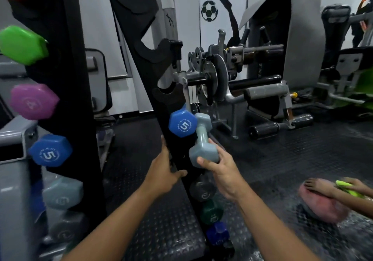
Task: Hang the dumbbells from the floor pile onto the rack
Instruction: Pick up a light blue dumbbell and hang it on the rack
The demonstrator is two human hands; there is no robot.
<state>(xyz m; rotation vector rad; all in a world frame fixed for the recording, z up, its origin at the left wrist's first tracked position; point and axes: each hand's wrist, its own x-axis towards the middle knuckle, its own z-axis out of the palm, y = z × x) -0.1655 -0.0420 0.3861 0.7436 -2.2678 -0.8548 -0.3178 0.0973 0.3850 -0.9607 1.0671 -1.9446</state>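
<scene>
Head view, looking down at a black rack (141,83) rising slantwise from lower centre to top centre of the frame. At centre, right hand (220,172) clenched around the lower head of a grey-blue dumbbell (202,139), held tilted, upper head touching or just beside a blue dumbbell (182,123) marked 5 that already sits on the rack's right-hand upright. Left of it, left hand (163,172) wrapped around the edge of that same upright, thumb at the front, fingers behind. Above the blue dumbbell, empty hooked cradles (169,93) climbing the upright toward the top of the frame. Below the right hand, along the lower stretch of the upright, a dark grey dumbbell (202,188), a dark green dumbbell (212,212) and a deep blue dumbbell (217,233), one under another. On the left edge of the frame, on the other upright, from top down: a green head (23,45), a purple head (34,101), a blue head (50,150) marked 5, and a pale grey-blue head (62,194). Dark studded rubber floor (282,160) across the lower half. Grey gym machine (232,75) in the upper middle and right. At lower right, blurred, another person's hands (323,187) on something pink (321,204), with a yellow-green object (349,188) just beside.
</scene>
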